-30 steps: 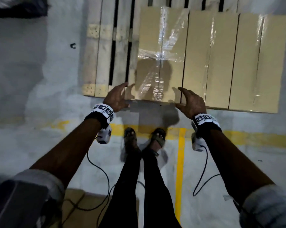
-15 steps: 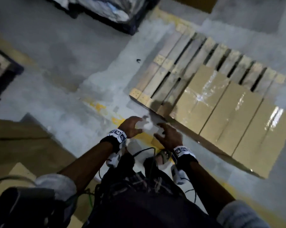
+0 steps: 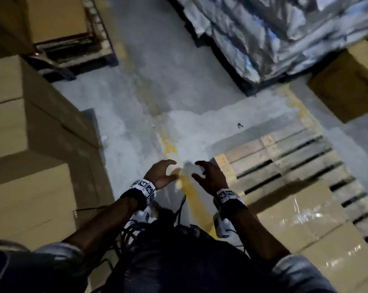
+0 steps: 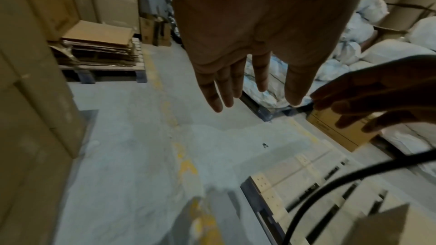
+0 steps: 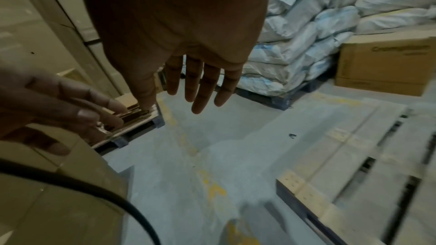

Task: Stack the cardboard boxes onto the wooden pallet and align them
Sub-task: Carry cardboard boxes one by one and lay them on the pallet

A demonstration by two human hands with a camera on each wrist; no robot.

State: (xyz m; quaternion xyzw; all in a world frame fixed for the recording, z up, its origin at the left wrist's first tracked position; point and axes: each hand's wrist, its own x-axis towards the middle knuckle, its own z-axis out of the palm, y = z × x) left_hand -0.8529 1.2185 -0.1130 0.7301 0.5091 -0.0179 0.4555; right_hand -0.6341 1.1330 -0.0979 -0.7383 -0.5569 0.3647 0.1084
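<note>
Above the concrete floor [image 3: 136, 115], the left hand [image 3: 160, 174] and right hand [image 3: 208, 176] hover with fingers loosely spread, holding nothing; the wooden pallet [image 3: 284, 157] lies at four o'clock, taped cardboard boxes [image 3: 305, 227] on its near end; more stacked boxes [image 3: 20, 144] stand at nine o'clock; only the wrist views show piled white sacks [image 5: 330, 25]; a second ago both hands touched the pallet's boxes.

Left hand [image 3: 160, 174] and right hand [image 3: 210, 176] raised side by side, apart, fingers loosely spread, empty; forearms extended forward.
</note>
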